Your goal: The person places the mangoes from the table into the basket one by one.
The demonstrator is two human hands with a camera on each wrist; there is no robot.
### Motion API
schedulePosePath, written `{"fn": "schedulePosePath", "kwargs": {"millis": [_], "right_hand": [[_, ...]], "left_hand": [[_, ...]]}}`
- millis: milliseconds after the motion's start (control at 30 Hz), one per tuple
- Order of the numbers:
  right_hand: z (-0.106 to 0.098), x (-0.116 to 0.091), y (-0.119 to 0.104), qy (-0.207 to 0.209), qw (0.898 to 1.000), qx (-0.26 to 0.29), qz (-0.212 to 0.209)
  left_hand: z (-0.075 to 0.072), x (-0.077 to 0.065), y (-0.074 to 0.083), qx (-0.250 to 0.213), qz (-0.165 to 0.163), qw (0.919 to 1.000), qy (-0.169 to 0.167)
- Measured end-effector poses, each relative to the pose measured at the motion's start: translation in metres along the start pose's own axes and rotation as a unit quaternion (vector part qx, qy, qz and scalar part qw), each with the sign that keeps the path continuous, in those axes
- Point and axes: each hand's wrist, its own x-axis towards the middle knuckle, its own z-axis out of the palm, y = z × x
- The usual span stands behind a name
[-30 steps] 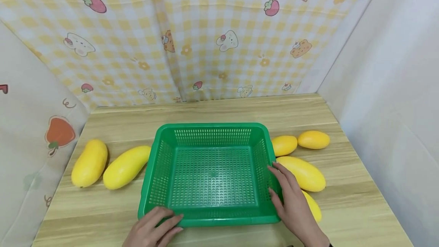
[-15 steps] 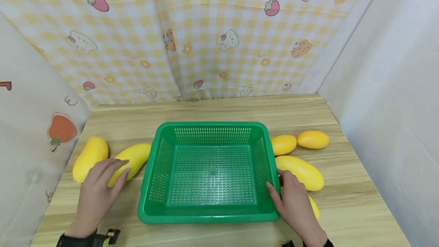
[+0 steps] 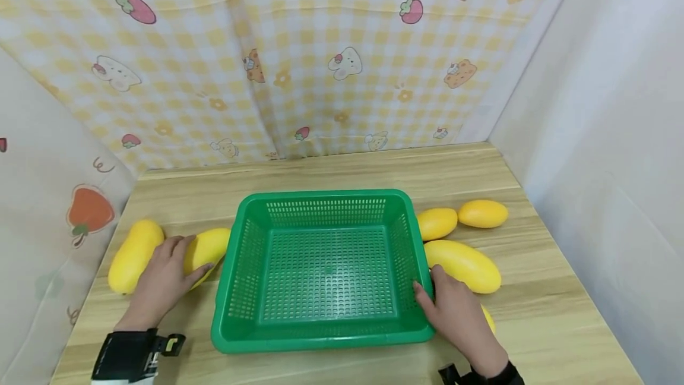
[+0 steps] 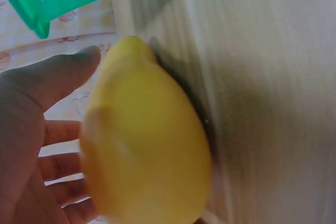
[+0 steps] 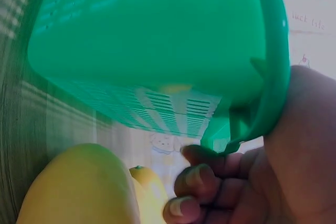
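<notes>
My left hand [image 3: 162, 281] reaches over a long, smooth yellow fruit [image 3: 210, 249] with one tapered end, left of the green basket. In the left wrist view the fruit [image 4: 147, 145] fills the middle; the fingers lie straight along its far side, tips hidden behind it, and the thumb extends beside the tapered end. A second plump yellow fruit [image 3: 133, 257] lies just left of this hand. My right hand [image 3: 461, 316] holds the right side of the green plastic basket [image 3: 320, 343], thumb over the rim and fingers curled outside under it. Nothing lies inside the basket.
Right of the basket are two small orange-yellow fruits [image 3: 483, 214] and a larger yellow one [image 3: 465, 266]. Another yellow fruit [image 3: 488, 319] is mostly behind the right hand. Patterned cloth [image 3: 320, 76] closes the back, and a white sheet [image 3: 598, 135] the right side.
My left hand has left the basket's front left corner and moved left and down over the long yellow fruit. The right hand stays at the basket's right rim, its fingers now curled outside.
</notes>
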Motion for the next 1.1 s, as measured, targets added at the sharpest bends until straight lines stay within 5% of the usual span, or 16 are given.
{"fn": "schedulePosePath", "kwargs": {"millis": [167, 367, 667, 867, 1100], "right_hand": [[0.002, 0.002, 0.002, -0.046, 0.998, 0.038, 0.029], [0.003, 0.0, 0.004, -0.053, 0.996, 0.062, 0.04], [0.006, 0.002, 0.004, -0.056, 0.996, 0.056, 0.042], [0.009, 0.003, 0.0, -0.053, 0.996, 0.061, 0.037], [0.007, 0.002, 0.002, -0.022, 0.997, 0.065, 0.033]], "left_hand": [[0.005, 0.003, -0.001, 0.004, -0.011, 0.9999, -0.009], [0.006, 0.007, 0.003, 0.019, -0.033, 0.9981, -0.049], [0.007, 0.008, 0.004, 0.039, -0.03, 0.9983, -0.031], [-0.015, 0.006, 0.008, 0.029, -0.023, 0.9991, 0.021], [-0.048, 0.016, 0.031, -0.004, 0.026, 0.994, 0.106]]}}
